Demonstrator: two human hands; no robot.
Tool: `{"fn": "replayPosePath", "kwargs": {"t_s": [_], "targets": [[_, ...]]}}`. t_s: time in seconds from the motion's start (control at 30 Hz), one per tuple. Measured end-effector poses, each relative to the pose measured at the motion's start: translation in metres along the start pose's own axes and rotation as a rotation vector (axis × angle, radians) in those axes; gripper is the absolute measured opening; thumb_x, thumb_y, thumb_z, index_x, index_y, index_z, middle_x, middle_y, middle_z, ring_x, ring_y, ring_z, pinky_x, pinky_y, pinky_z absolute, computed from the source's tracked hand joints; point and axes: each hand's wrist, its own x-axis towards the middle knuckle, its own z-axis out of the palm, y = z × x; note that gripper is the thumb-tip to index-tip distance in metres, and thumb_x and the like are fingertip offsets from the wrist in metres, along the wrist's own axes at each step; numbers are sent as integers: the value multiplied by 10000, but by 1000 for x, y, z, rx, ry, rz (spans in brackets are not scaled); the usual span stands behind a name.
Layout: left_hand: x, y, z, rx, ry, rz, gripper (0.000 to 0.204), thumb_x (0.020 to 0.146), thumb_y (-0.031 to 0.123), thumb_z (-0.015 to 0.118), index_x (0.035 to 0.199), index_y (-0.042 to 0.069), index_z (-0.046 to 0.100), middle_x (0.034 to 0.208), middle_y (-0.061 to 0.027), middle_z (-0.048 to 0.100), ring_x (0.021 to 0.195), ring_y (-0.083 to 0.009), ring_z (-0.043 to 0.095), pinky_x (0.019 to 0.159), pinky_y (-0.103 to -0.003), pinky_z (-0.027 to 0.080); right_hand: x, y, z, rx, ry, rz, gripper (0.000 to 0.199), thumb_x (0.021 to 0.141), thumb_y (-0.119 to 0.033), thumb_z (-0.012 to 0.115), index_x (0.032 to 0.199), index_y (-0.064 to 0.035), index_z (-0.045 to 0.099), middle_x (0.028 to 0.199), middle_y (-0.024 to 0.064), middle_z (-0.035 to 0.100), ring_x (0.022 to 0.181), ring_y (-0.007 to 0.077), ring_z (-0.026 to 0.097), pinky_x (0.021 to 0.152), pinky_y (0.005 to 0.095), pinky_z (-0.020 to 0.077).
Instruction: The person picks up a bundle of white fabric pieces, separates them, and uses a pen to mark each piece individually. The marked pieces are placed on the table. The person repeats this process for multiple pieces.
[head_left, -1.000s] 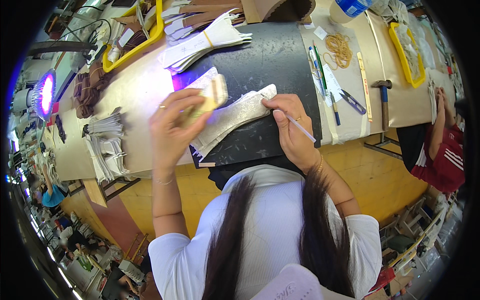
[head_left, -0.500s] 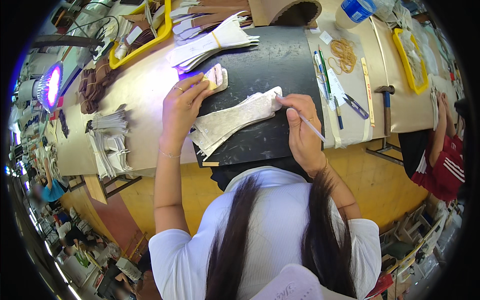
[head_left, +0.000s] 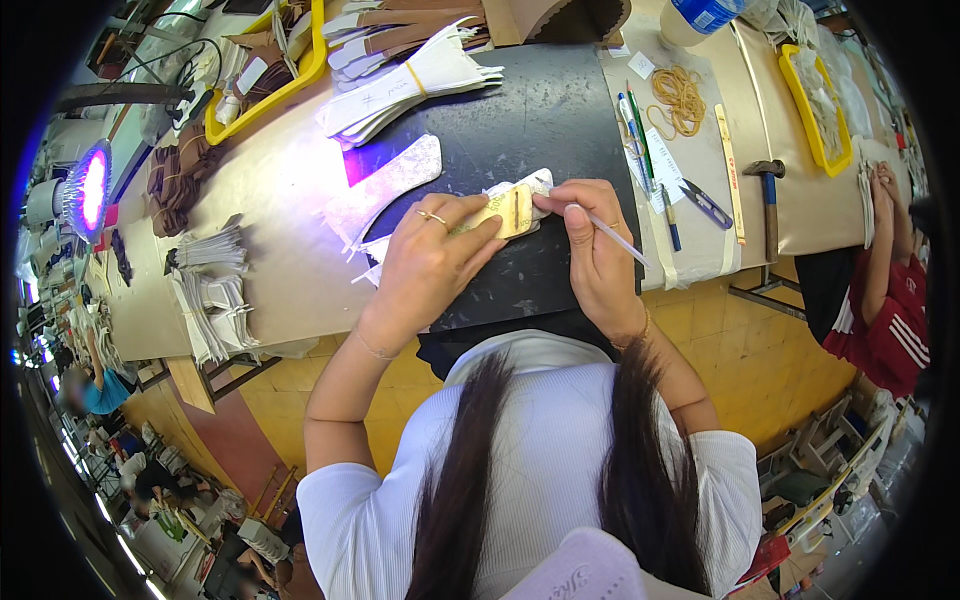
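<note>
In my left hand (head_left: pixel 435 258) is a small yellow template plate (head_left: pixel 517 212) with a slot, pinched between thumb and fingers. It lies over the end of a stack of off-white cut pieces (head_left: pixel 540 180), mostly hidden by the plate and my hand. My right hand (head_left: pixel 598 245) is closed around a thin, whitish pen-like stick (head_left: pixel 622 240), its tip close to the plate's right edge. One off-white piece (head_left: pixel 400 180), wide at its far end, lies apart to the left, partly on the black mat (head_left: pixel 560 110).
Beyond the mat's left part is a banded bundle of white pieces (head_left: pixel 400 92). Rubber bands (head_left: pixel 678 100), pens (head_left: pixel 640 130), thread snips (head_left: pixel 707 204) and a hammer (head_left: pixel 768 200) lie to the right. A lit lamp (head_left: pixel 90 195) stands at left. Another person's hands (head_left: pixel 885 185) rest far right.
My left hand has moved right and nearer with the yellow plate, now over the stack's end. An off-white piece now lies separately at left. The right hand has barely moved.
</note>
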Motion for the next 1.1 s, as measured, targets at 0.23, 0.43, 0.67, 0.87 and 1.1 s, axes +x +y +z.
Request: {"fn": "replayPosePath", "kwargs": {"t_s": [0.23,0.43,0.67,0.87,1.1], "targets": [[0,-2,4,38,11,20,222,792,156,816,977,52,753,1091,-79,709,961,-269,647,837,-392,528,0,0,0,33,1,19,271,1111,-186,425,1184,37,561,1166,139,539,1085,236,676,979,329,531],[-1,-2,4,73,17,52,228,788,160,817,979,55,752,1111,-78,716,956,-262,647,826,-393,523,0,0,0,69,4,39,277,1113,-188,423,1184,40,563,1161,138,540,1071,229,678,979,322,523],[0,0,5,146,32,96,232,787,183,810,983,70,757,1119,-80,721,888,-221,630,757,-365,488,6,-11,3,-203,68,-147,85,1000,-97,616,1041,-47,672,961,92,698,861,271,655,827,375,469],[-1,3,5,206,20,105,227,766,155,822,969,72,764,1139,-75,727,851,-205,630,740,-357,484,10,-14,4,-368,5,-236,63,951,-76,668,1010,-58,681,960,61,723,832,235,668,830,360,451],[-1,2,4,164,15,83,251,764,149,825,995,76,760,1133,-75,725,857,-222,636,758,-370,498,-3,-25,-4,-372,-89,-274,79,967,-116,653,1022,-63,674,990,63,731,888,221,684,886,396,445]]}}
